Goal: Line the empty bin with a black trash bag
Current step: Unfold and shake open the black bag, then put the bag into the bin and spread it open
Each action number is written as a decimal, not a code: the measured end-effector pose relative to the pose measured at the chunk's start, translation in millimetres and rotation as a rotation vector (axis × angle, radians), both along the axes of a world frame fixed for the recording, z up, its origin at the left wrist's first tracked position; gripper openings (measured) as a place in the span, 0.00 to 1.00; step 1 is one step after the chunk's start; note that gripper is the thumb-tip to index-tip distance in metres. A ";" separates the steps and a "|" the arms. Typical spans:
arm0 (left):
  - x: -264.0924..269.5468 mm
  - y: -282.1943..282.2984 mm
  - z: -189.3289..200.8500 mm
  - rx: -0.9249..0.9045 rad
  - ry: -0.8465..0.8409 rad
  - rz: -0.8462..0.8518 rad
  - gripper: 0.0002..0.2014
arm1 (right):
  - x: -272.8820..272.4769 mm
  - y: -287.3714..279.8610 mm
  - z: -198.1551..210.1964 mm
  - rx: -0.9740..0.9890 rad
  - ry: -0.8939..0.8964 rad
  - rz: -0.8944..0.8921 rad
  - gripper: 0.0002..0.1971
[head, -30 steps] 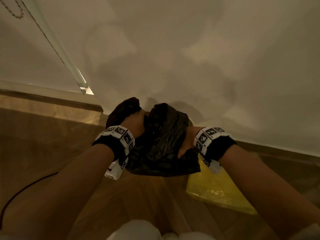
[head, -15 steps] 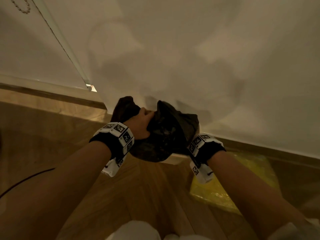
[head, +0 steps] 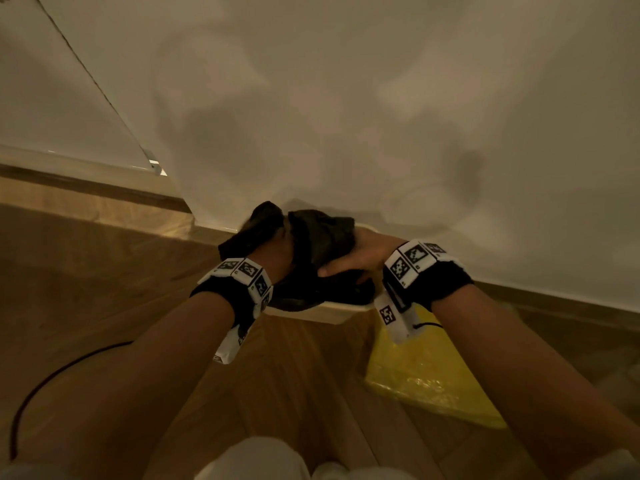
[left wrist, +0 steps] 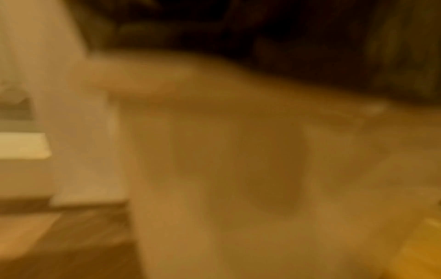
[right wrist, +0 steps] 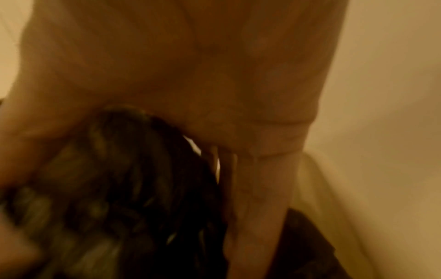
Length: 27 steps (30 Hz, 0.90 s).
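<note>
A crumpled black trash bag (head: 322,237) is bunched between both hands over the mouth of a white bin, whose rim (head: 332,311) shows below it by the wall. My left hand (head: 277,251) grips the bag's left side, fingers buried in the folds. My right hand (head: 363,254) holds the right side, thumb lying along the plastic. In the right wrist view, fingers (right wrist: 257,188) press beside the wrinkled black bag (right wrist: 119,188). The left wrist view is blurred, with the dark bag (left wrist: 262,28) along its top. The bin's inside is hidden.
A yellow plastic bag (head: 426,372) lies on the wooden floor just right of the bin, under my right forearm. A black cable (head: 69,362) curves over the floor at left. A white wall (head: 346,116) stands right behind the bin.
The hands and bag have moved forward and down onto the bin's mouth. My right hand came from under the bag to its right side.
</note>
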<state>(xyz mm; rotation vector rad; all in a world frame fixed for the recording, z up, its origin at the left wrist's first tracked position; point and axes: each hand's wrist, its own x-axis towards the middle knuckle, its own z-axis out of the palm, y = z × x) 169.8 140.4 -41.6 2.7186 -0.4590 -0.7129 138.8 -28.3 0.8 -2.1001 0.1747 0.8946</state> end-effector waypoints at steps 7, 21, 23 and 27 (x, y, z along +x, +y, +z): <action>19.9 10.9 18.8 -0.594 -0.100 -0.031 0.33 | 0.5 -1.2 -2.4 -0.346 -0.491 -0.086 0.23; 13.3 4.6 50.4 0.179 0.003 -0.221 0.16 | 4.1 -27.3 4.1 -0.032 -0.591 -0.367 0.19; 10.2 -1.3 50.0 0.096 -0.009 -0.132 0.16 | -1.5 -30.4 6.0 -0.092 -0.587 -0.303 0.21; 8.2 -16.1 37.3 0.077 -0.060 0.054 0.18 | -13.9 -33.0 4.1 -0.058 -0.477 -0.174 0.32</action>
